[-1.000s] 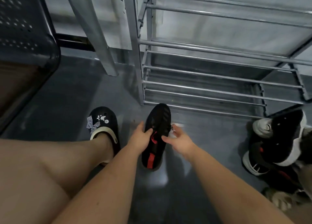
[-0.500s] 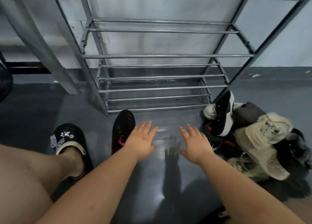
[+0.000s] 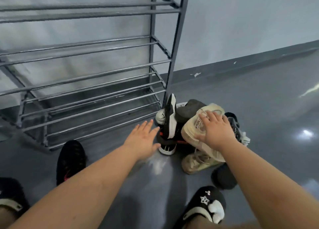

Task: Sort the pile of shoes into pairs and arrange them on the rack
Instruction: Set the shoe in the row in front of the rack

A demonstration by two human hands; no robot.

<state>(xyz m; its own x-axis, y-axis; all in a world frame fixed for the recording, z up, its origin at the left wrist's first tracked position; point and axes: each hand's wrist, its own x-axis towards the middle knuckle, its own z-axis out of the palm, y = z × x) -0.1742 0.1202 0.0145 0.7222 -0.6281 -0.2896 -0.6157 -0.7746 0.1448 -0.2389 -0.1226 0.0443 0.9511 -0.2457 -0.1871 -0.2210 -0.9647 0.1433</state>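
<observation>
A grey metal shoe rack stands against the wall, its bars bare. To its right lies the pile of shoes. A black-and-white sneaker stands on edge in it, next to a cream sneaker on top. My right hand lies flat on the cream sneaker, fingers spread. My left hand hovers open just left of the pile, near a white shoe toe. A black shoe with red marks lies alone on the floor in front of the rack.
My feet wear black clogs with charms, one at the bottom right and one at the bottom left. Another cream shoe and a dark shoe lie at the pile's near side. Grey floor stretches to the right.
The black-and-red shoe was let go and now lies on the floor. My view swung right and both hands moved to the pile; my right hand came down on the cream sneaker.
</observation>
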